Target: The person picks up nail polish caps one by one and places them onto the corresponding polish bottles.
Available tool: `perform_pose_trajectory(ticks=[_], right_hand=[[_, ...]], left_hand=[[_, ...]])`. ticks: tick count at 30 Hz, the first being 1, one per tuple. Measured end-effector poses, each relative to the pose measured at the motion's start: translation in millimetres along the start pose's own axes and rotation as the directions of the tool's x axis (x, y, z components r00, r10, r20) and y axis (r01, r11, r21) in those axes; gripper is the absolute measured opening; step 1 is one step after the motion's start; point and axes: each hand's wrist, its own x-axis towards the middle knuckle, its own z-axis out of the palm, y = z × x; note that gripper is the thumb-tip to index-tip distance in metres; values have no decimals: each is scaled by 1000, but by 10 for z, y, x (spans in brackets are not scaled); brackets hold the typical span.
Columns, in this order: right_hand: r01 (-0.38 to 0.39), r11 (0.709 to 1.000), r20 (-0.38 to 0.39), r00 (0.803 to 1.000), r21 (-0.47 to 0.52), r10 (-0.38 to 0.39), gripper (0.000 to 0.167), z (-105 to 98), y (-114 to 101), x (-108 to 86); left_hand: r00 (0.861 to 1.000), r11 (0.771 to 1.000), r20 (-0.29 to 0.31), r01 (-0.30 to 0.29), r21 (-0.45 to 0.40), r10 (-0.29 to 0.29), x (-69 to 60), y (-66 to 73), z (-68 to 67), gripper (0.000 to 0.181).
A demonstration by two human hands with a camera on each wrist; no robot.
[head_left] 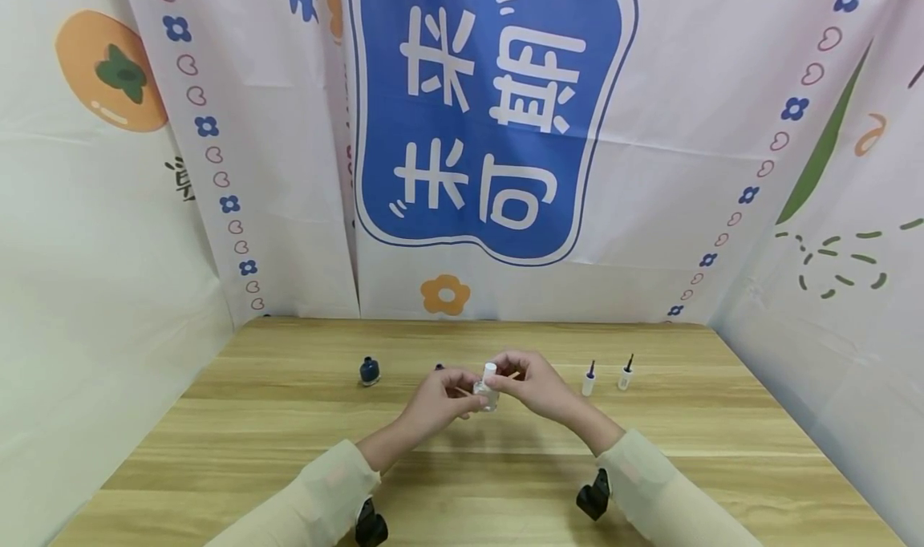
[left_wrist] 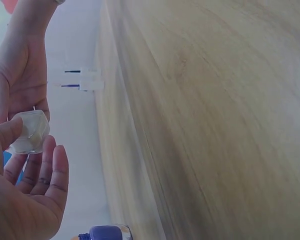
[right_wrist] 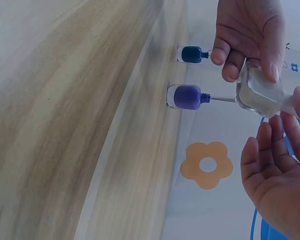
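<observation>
Up off the table, my left hand [head_left: 443, 396] holds a small nail polish bottle [head_left: 488, 399] of pale, whitish polish; in the left wrist view its thumb presses against the glass. My right hand [head_left: 534, 384] pinches the white cap [head_left: 489, 370] on top of that bottle. The cap sits at the bottle's neck; how tightly cannot be told. Behind my left hand stands an uncapped purple nail polish bottle [right_wrist: 188, 97], mostly hidden in the head view. Farther left is an uncapped dark teal nail polish bottle [head_left: 370, 371].
Right of my hands, two white brush caps [head_left: 588, 382] stand on the wooden table [head_left: 462, 483] with their brushes pointing up, one purple and one dark. A printed white curtain [head_left: 664, 234] hangs behind the table's back edge.
</observation>
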Motion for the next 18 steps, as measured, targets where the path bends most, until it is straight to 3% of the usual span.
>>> perform_pose_trajectory(ticks=[18], right_hand=[[-9,999,-140,990,-44,3,14,31,74,-68]], left_hand=[[991,1000,-133,19,-23,-21,60,-67,167,22]])
